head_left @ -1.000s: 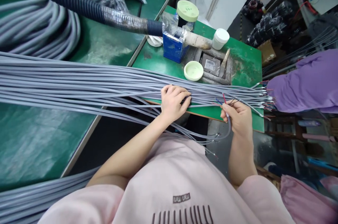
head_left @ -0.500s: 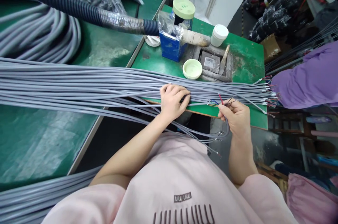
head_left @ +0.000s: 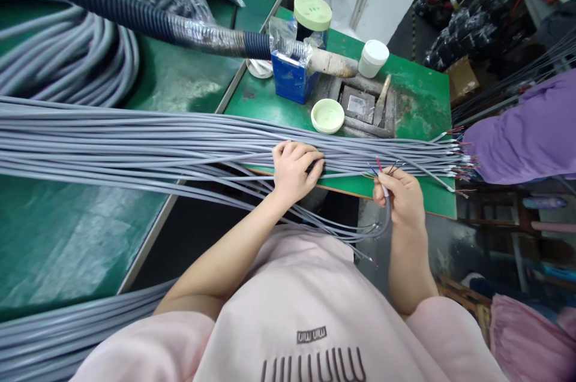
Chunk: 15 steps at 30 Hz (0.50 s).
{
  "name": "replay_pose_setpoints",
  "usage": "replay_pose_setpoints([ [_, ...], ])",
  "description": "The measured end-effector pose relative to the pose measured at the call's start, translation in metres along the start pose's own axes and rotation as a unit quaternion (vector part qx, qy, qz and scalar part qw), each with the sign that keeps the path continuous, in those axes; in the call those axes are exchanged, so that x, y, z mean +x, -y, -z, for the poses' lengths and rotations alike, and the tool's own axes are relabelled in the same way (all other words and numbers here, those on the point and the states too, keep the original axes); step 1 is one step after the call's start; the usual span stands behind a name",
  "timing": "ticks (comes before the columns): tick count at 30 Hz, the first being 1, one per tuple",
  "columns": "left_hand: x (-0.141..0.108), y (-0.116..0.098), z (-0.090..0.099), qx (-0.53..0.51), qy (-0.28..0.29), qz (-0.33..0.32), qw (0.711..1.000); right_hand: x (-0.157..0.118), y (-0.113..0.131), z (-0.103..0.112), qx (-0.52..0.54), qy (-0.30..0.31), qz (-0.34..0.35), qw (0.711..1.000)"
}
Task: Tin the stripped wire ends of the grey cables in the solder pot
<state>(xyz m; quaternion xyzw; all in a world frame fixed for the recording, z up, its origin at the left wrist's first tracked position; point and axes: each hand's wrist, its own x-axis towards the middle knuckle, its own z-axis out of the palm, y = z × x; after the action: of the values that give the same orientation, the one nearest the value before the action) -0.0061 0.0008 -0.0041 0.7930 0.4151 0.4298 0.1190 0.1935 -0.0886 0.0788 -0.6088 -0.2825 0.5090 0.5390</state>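
Observation:
A thick bundle of grey cables [head_left: 202,148] runs left to right in front of me. My left hand [head_left: 294,169] lies on top of it, palm down, with fingers bent and thumb apart. One cable end [head_left: 386,191] is pinched between the thumb and fingers of my right hand [head_left: 402,193], just past the table's front edge. Its bared wires, red, blue, orange and dark among them, fan out above my fingertips. This cable bends back below the table edge beside several other hanging grey cables [head_left: 333,226].
Behind the bundle stand a blue box [head_left: 290,79], a corrugated hose [head_left: 202,34], a white tub [head_left: 373,58], a pale green dish [head_left: 327,116] and a brush [head_left: 382,97] on a soldering-pot-like fixture [head_left: 357,105]. A purple-sleeved person [head_left: 526,124] is at the right.
My right hand has shifted slightly and turned, so the cable end now points up with its wires spread. My left hand stays in place.

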Motion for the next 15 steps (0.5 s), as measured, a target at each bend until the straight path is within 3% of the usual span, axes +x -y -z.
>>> replay_pose_setpoints([
  [11,0.0,0.0,0.0,0.012,0.008,0.004,1.0,-0.002,-0.007,0.004,-0.029,-0.009,0.036,0.999],
  [15,0.0,0.0,0.001,0.016,0.015,0.008,1.0,-0.014,-0.009,0.02,-0.041,-0.037,0.038,0.998],
])
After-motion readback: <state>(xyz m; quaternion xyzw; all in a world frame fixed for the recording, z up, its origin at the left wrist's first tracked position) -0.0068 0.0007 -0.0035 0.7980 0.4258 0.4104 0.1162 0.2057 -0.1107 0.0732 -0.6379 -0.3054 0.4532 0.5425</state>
